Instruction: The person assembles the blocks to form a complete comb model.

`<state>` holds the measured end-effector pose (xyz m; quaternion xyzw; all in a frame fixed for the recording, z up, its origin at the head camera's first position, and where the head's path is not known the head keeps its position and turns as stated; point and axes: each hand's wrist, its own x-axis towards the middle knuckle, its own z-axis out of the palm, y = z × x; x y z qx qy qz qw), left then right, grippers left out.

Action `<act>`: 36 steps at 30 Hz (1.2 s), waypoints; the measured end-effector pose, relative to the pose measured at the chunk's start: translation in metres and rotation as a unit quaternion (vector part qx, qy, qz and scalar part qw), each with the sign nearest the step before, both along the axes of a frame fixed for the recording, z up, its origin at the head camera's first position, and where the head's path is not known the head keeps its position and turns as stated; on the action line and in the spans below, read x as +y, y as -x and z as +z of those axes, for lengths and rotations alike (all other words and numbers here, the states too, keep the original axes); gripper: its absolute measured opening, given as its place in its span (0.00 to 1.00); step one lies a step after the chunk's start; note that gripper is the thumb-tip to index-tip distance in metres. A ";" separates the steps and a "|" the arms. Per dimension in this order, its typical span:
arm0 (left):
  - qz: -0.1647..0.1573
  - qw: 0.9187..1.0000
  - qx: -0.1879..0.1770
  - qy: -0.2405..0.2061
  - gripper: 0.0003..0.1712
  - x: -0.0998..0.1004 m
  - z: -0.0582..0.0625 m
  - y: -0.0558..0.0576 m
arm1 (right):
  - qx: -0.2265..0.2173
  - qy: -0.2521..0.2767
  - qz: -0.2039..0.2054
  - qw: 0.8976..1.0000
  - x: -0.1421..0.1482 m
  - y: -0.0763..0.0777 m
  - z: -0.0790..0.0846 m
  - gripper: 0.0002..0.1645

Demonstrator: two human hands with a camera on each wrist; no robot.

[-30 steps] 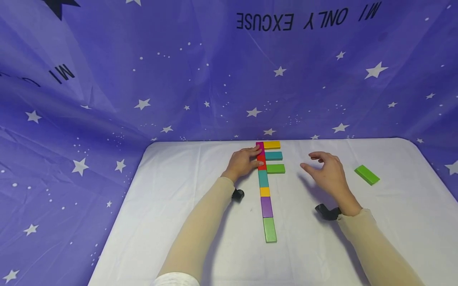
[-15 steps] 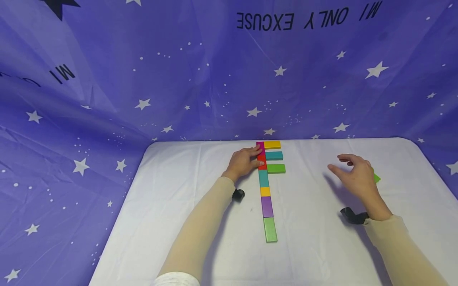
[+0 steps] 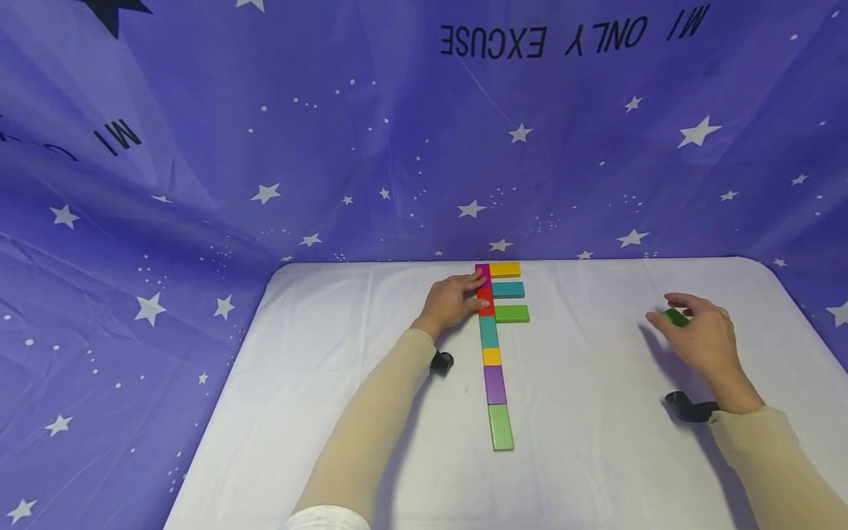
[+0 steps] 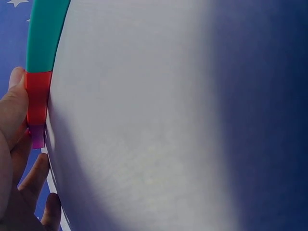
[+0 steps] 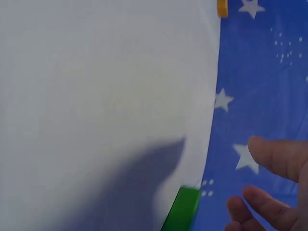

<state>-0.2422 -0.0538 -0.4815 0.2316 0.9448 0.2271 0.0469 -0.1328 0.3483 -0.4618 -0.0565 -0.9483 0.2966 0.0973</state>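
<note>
My left hand (image 3: 448, 303) rests against the far end of a column of flat coloured blocks. Its thumb touches the red block (image 3: 486, 311) and its fingertips lie by the magenta block (image 3: 482, 268). In the left wrist view, the thumb is along the side of that red block (image 4: 37, 98), below a teal block (image 4: 45, 38). At the right, my right hand (image 3: 704, 333) hovers with thumb and fingers apart around a loose green block (image 3: 676, 317), partly hidden by the hand. In the right wrist view, the green block (image 5: 183, 209) lies beneath the spread fingers.
Toward me the column runs through teal (image 3: 489, 333), yellow (image 3: 492, 357), purple (image 3: 495, 384) and light green (image 3: 500, 427) blocks. Yellow (image 3: 506, 270), teal (image 3: 509, 290) and green (image 3: 512, 314) blocks branch right. A starry blue curtain (image 3: 397, 147) stands behind the white table (image 3: 583, 442).
My right hand has moved right, from beside the column to the loose green block, which it now partly covers. My left hand and the block column have stayed put.
</note>
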 end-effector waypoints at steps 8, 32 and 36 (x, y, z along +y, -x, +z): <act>-0.003 1.000 0.004 -0.007 0.33 0.000 -0.001 -0.001 | -0.049 -0.013 -0.008 0.999 0.029 -0.003 -0.008 0.36; 0.002 1.000 0.004 -0.003 0.33 0.000 -0.001 -0.001 | -0.087 -0.083 0.061 0.991 0.044 0.000 -0.012 0.27; 0.002 1.000 0.001 0.000 0.34 0.000 0.000 -0.001 | -0.072 -0.087 0.085 0.990 0.044 0.001 -0.014 0.25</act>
